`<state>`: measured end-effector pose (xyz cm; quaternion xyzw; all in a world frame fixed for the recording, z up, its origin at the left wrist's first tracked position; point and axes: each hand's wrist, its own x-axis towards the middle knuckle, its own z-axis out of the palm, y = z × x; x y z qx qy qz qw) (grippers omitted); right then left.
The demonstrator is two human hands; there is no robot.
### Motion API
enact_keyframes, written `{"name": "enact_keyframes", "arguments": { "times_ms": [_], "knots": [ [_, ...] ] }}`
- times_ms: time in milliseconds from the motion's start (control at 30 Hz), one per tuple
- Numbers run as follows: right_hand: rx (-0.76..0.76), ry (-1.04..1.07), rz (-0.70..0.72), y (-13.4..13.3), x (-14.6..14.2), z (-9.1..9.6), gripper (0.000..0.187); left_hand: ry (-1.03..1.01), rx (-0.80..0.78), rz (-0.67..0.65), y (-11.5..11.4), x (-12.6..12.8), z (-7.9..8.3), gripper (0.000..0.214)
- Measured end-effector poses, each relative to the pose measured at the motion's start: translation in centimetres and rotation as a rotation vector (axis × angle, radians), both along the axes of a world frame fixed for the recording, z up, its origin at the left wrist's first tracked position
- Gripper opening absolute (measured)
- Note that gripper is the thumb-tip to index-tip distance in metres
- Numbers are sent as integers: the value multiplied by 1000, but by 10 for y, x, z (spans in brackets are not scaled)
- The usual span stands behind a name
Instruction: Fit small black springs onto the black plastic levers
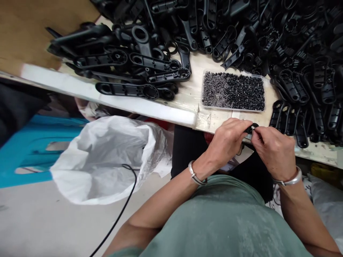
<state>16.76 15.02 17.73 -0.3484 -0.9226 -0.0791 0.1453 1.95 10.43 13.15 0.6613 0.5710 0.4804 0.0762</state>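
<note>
Close together at the table's front edge, both hands work on one black plastic part [251, 127] with a ring-shaped end. My left hand [227, 139] grips it, its fingers closed and covering most of the part. The fingertips of my right hand [276, 151] pinch at the ring end; whether a small piece sits between them is hidden. Just beyond the hands lies a clear shallow box [264, 93], filled with tiny grey metal bits on its left side and small black pieces on its right.
Long black plastic handles [125, 90] lie piled at the left, and a bigger heap of black parts [289, 46] covers the back and right. A white foam strip [107, 98] lines the table edge. Below stand an open white sack [107, 160] and a blue stool [34, 150]. A black cable [120, 214] hangs over the sack.
</note>
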Motion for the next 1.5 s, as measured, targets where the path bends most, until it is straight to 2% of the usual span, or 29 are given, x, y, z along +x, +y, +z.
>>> {"name": "enact_keyframes", "arguments": {
  "times_ms": [233, 467, 533, 667, 833, 900, 1033, 1233, 1367, 1500],
  "knots": [
    [-11, -38, 19, -3, -2, 3, 27, -36, -10, -15, 0, 1, -2, 18],
    [-37, -204, 2, -3, -12, 15, 23, -58, 0, -11, 0, 3, -4, 20],
    [-107, -213, 16, 1, -12, 20, 23, -59, 3, -11, 0, 3, -4, 20],
    [-309, -103, 47, 11, -8, 26, 23, -65, -22, -19, 0, 3, -4, 20],
    [-470, -55, -14, 21, -7, 27, 20, -68, -32, -30, 0, 3, -3, 20],
    [-462, -68, -34, 21, -9, 26, 19, -76, -26, -39, 0, 3, -3, 20],
    [-353, -124, -51, 17, -12, 25, 18, -99, 17, -47, 1, 4, -6, 18],
    [-183, -316, -34, 12, -19, 28, 14, -130, 17, -49, 2, 4, -6, 15],
    [-187, -374, -38, 15, -21, 30, 14, -135, 0, -58, 1, 4, -5, 18],
    [-285, -397, -62, 18, -22, 33, 16, -143, 2, -61, 2, 4, -4, 19]
  ]
}}
